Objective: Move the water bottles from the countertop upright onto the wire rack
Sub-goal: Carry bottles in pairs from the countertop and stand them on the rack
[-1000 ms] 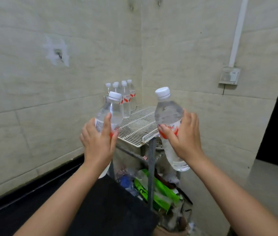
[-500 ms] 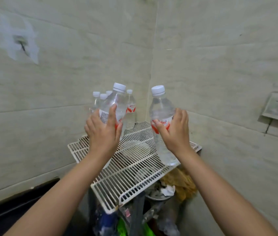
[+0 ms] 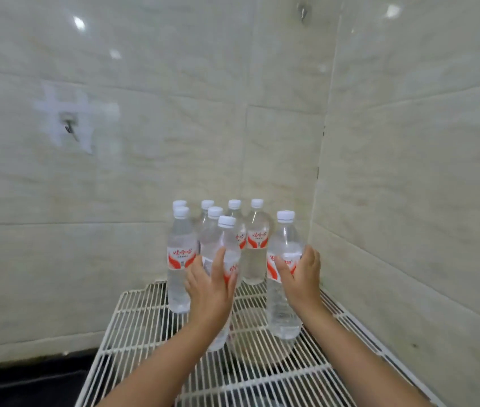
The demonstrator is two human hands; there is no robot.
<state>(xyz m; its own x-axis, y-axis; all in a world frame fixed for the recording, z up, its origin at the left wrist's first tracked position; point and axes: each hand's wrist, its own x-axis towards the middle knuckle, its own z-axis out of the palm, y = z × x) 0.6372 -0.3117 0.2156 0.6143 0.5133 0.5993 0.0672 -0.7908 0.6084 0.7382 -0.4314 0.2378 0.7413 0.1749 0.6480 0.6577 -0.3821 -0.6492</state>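
A white wire rack fills the lower middle, set in a tiled corner. Several clear water bottles with white caps and red-and-white labels stand upright at its back. My left hand grips one bottle around its label; its base is low over the rack, near the wires. My right hand grips another bottle, upright, its base at the rack surface on the right. Whether either base rests on the wires I cannot tell.
Tiled walls close in behind and to the right of the rack. A hook on a patched spot sticks out of the left wall. A dark surface lies at the lower left, beside the rack's left edge.
Both hands have carried their bottles forward and down over the rack toward the standing group. The view has come much closer to the corner.
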